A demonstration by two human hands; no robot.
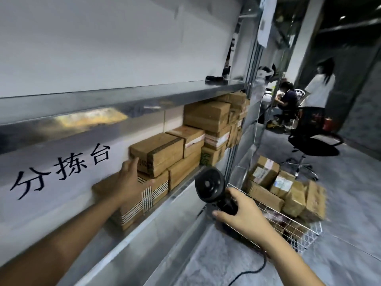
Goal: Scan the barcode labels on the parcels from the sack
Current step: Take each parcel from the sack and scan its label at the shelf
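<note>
Your right hand (243,211) grips the black barcode scanner (214,189) by its handle, round head tilted up-left toward the shelf (156,219), just off its front edge. Your left hand (128,182) rests with fingers spread on the taped brown parcel (144,195) (long axis running along the shelf), thumb touching the box stacked above (158,151).

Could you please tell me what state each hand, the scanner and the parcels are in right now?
Left hand: resting on the striped box, fingers against the box above.
Right hand: gripping the scanner handle.
Scanner: held up, facing the shelf.
Striped box: lying on the shelf.
Wire basket: holding several parcels.
</note>
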